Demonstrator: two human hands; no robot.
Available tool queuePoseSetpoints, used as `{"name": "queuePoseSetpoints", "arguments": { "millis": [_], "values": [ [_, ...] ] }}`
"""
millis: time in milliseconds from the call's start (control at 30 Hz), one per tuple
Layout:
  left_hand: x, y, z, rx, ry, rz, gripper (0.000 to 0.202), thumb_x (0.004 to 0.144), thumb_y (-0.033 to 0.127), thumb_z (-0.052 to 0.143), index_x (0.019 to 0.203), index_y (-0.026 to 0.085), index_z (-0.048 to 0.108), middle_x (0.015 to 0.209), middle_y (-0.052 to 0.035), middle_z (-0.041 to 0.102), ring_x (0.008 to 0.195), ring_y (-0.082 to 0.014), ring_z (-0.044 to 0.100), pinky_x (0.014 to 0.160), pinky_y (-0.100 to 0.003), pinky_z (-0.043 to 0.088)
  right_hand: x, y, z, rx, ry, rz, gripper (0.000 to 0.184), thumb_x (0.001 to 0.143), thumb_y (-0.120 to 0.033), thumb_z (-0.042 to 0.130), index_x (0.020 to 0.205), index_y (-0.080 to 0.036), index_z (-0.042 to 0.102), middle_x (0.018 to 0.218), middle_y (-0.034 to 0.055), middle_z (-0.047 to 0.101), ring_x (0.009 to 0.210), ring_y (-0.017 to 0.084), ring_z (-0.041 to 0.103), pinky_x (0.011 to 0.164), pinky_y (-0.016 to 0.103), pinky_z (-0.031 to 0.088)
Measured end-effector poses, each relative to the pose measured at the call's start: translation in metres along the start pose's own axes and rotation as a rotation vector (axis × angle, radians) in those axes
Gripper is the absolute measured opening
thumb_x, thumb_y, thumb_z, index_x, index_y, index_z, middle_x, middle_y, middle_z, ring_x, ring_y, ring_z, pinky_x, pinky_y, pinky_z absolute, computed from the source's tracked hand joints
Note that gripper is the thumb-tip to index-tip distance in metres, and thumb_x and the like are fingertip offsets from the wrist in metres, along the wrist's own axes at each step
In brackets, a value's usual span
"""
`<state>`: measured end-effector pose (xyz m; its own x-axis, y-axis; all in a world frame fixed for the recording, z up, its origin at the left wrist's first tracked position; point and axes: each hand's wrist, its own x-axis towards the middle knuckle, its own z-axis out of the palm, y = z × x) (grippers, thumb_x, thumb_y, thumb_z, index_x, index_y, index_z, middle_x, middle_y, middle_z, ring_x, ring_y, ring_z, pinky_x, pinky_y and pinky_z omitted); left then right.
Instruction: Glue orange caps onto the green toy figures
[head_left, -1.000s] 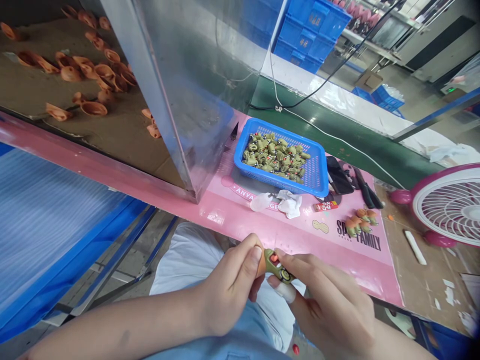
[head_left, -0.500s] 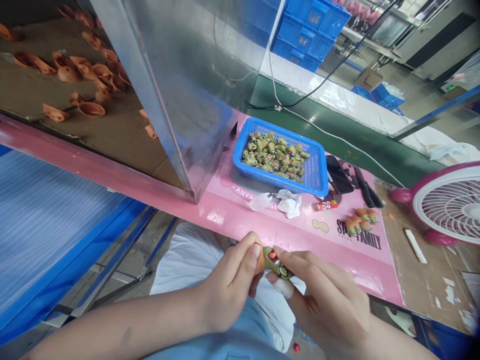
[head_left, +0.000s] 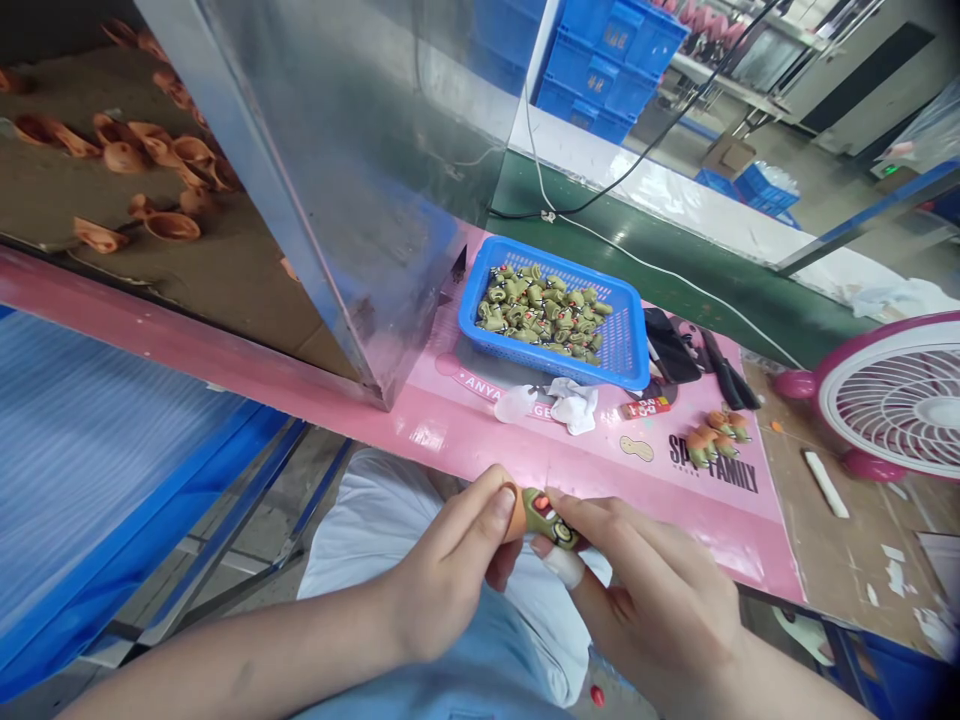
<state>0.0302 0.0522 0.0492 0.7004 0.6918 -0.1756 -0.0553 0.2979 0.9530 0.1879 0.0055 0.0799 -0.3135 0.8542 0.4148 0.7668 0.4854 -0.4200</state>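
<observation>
My left hand (head_left: 456,565) is closed around an orange hollow-looking toy part (head_left: 516,518), thumb pressed on its side. My right hand (head_left: 660,580) pinches a small olive-green toy figure part (head_left: 541,512) with painted red and yellow details; a white wrap covers the thumb tip. Green and orange parts meet end to end between the hands, above my lap at the table's edge. How far one sits inside the other is hidden by fingers. Beyond the hands, a blue basket (head_left: 553,366) holds several similar green parts (head_left: 544,310).
Several orange-and-green pieces (head_left: 716,440) stand on the pink mat (head_left: 675,525). Crumpled white tissue (head_left: 574,408), a red packet (head_left: 645,408) and black tools (head_left: 727,372) lie nearby. A pink fan (head_left: 900,400) is at right. Orange parts (head_left: 172,226) lie inside a metal-walled booth (head_left: 330,200) at left.
The view has shifted slightly. Slightly more of the orange part shows between my fingers, and the green part has turned a little. Both hands keep their hold.
</observation>
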Motion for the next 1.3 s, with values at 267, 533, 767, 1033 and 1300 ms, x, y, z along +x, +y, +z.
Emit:
{"name": "queuePoseSetpoints", "arguments": {
  "millis": [267, 533, 767, 1033, 1300],
  "values": [
    [-0.002, 0.004, 0.003, -0.023, -0.047, 0.008, 0.034, 0.091, 0.041, 0.018, 0.071, 0.02, 0.036, 0.063, 0.0027, 0.039, 0.058, -0.0128, 0.038, 0.059, -0.028, 0.035, 0.002, -0.012, 0.002, -0.109, 0.089, 0.005, 0.023, 0.081, -0.01, 0.054, 0.104, -0.011, 0.053, 0.072, 0.0024, 0.063, 0.06, 0.011, 0.058, 0.056, 0.022, 0.046],
    [0.008, -0.01, -0.005, -0.066, 0.027, 0.024, 0.032, 0.091, 0.041, 0.024, 0.09, 0.018, 0.045, 0.073, -0.0002, 0.049, 0.064, -0.0135, 0.046, 0.064, -0.028, 0.039, 0.004, 0.003, -0.001, -0.042, -0.027, 0.041, 0.023, 0.082, -0.012, 0.051, 0.105, -0.013, 0.051, 0.068, 0.0016, 0.058, 0.057, 0.012, 0.056, 0.049, 0.021, 0.045],
    [0.006, -0.023, -0.015, 0.034, 0.257, 0.304, 0.029, 0.086, 0.03, 0.045, 0.115, 0.025, 0.046, 0.113, -0.0064, 0.052, 0.091, -0.0176, 0.051, 0.073, -0.027, 0.044, 0.016, 0.017, -0.006, 0.283, -0.133, 0.435, 0.017, 0.082, -0.027, 0.052, 0.07, -0.016, 0.054, 0.05, -0.004, 0.051, 0.042, 0.008, 0.045, 0.039, 0.018, 0.034],
    [0.002, -0.014, -0.005, -0.056, 0.278, 0.143, 0.018, 0.08, 0.018, 0.054, 0.098, 0.022, 0.053, 0.08, 0.0001, 0.06, 0.067, -0.0113, 0.056, 0.058, -0.021, 0.049, 0.008, 0.022, 0.006, 0.392, -0.176, 0.496, 0.036, 0.085, -0.039, 0.044, 0.056, -0.017, 0.041, 0.049, -0.0052, 0.037, 0.045, 0.008, 0.033, 0.042, 0.021, 0.024],
    [0.008, -0.004, -0.007, -0.256, 0.257, 0.028, 0.015, 0.076, 0.016, 0.058, 0.09, 0.016, 0.053, 0.068, 0.0022, 0.061, 0.057, -0.0091, 0.055, 0.053, -0.021, 0.048, -0.001, 0.025, 0.004, 0.275, -0.159, 0.222, 0.015, 0.086, -0.027, 0.043, 0.079, -0.015, 0.05, 0.062, -0.0014, 0.045, 0.052, 0.01, 0.04, 0.047, 0.022, 0.032]
  ]
}}
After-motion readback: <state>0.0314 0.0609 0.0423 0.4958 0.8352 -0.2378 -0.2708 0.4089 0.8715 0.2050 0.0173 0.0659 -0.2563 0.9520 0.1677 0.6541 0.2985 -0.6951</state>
